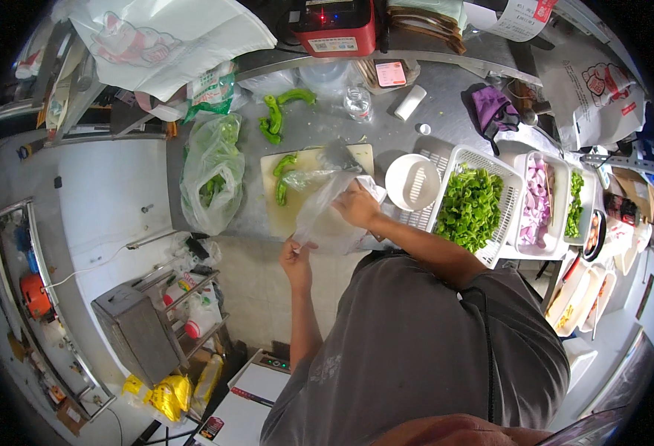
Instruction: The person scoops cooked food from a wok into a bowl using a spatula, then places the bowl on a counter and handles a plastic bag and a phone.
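Observation:
A thin clear plastic bag (324,209) hangs between my hands over the front edge of the steel counter. My left hand (296,257) pinches the bag's lower edge. Farther in, my right hand (357,205) grips the bag, its fingertips partly hidden by plastic and by something white (376,188) that I cannot identify. Beneath lies a cream cutting board (274,220) with long green peppers (281,189). Through the plastic at its far side shows a dark grey shape, too unclear to name.
Left stands a bag of green peppers (214,187); loose peppers (273,114) lie behind the board. To the right are a white bowl (412,181), a basket of cut green peppers (470,206) and a tub of sliced onion (534,203). A glass jar (358,105) stands behind.

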{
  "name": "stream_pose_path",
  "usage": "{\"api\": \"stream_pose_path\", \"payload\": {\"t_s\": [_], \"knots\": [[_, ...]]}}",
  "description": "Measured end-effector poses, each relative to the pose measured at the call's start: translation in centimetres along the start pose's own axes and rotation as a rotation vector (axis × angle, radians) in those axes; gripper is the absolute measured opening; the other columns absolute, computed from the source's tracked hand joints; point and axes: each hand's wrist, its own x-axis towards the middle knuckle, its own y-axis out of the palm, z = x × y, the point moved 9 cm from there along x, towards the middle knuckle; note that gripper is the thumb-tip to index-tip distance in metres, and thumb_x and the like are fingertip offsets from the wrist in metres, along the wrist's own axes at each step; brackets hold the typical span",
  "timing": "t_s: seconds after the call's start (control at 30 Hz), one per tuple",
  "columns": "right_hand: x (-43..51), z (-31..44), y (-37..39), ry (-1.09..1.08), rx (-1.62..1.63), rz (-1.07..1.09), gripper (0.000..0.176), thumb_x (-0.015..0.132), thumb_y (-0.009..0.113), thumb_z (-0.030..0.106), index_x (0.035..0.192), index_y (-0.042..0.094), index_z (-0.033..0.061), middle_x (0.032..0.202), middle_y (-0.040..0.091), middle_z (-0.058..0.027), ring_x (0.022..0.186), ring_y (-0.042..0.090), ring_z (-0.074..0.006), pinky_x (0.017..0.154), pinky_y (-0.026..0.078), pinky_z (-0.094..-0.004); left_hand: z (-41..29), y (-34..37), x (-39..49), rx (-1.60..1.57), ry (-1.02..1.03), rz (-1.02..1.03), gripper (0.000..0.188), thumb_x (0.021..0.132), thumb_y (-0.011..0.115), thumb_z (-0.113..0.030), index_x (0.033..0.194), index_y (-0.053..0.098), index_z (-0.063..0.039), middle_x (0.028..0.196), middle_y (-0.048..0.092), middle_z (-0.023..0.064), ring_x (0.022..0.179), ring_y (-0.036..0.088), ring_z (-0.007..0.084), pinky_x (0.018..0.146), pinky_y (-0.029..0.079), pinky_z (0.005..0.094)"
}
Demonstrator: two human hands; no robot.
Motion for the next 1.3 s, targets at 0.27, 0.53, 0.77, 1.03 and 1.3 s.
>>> {"api": "stream_pose_path", "payload": {"t_s": [0.27, 0.53, 0.77, 1.03, 1.3], "knots": [[-0.8, 1.1, -5.2, -0.080, 0.021, -0.098, 0.031, 0.095, 0.061, 0.023, 0.113, 0.067, -0.0003, 0.108, 0.067, -0.0171, 0.095, 0.070, -0.0338, 0.084, 0.056, -0.0433, 0.8, -2.0, -0.5, -0.073, -0.006, -0.135, 0.023, 0.087, 0.061, 0.010, 0.092, 0.048, -0.007, 0.109, 0.064, 0.0104, 0.086, 0.065, 0.0187, 0.083, 0.052, 0.0343], [2.4, -9.1, -16.8, 0.248, 0.861, -0.384, 0.014, 0.098, 0.055, 0.008, 0.094, 0.063, -0.0032, 0.077, 0.064, -0.0058, 0.067, 0.061, -0.0136, 0.061, 0.051, -0.0280, -1.6, -2.3, -1.3, -0.017, 0.058, -0.202, 0.026, 0.092, 0.063, 0.003, 0.114, 0.052, -0.006, 0.117, 0.057, 0.0129, 0.086, 0.065, 0.0223, 0.084, 0.052, 0.0362], [6.5, -14.6, -26.3, 0.111, 0.399, -0.709, 0.015, 0.095, 0.056, 0.002, 0.106, 0.065, -0.0008, 0.085, 0.070, -0.0118, 0.075, 0.065, -0.0172, 0.071, 0.052, -0.0316, -2.8, -2.6, -2.5, 0.077, 0.090, -0.309, 0.041, 0.096, 0.059, -0.006, 0.134, 0.044, -0.005, 0.127, 0.053, 0.0146, 0.108, 0.058, 0.0236, 0.091, 0.051, 0.0392], [8.5, -14.6, -28.1, 0.053, 0.280, -0.728, 0.018, 0.099, 0.054, 0.006, 0.113, 0.064, 0.0002, 0.085, 0.069, -0.0087, 0.079, 0.064, -0.0143, 0.073, 0.051, -0.0276, -0.5, -5.8, -4.9, 0.140, -0.052, -0.507, 0.042, 0.102, 0.052, -0.024, 0.138, 0.042, -0.005, 0.129, 0.053, 0.0148, 0.111, 0.056, 0.0229, 0.087, 0.052, 0.0390], [10.9, -17.7, -22.7, 0.387, 1.033, -0.507, 0.029, 0.104, 0.049, 0.023, 0.114, 0.062, -0.0012, 0.100, 0.073, -0.0139, 0.081, 0.070, -0.0209, 0.074, 0.055, -0.0319, 4.3, -6.7, -9.3, -0.002, -0.313, -0.532, 0.039, 0.101, 0.056, -0.022, 0.134, 0.042, -0.007, 0.119, 0.058, 0.0127, 0.089, 0.064, 0.0222, 0.079, 0.054, 0.0364]]}}
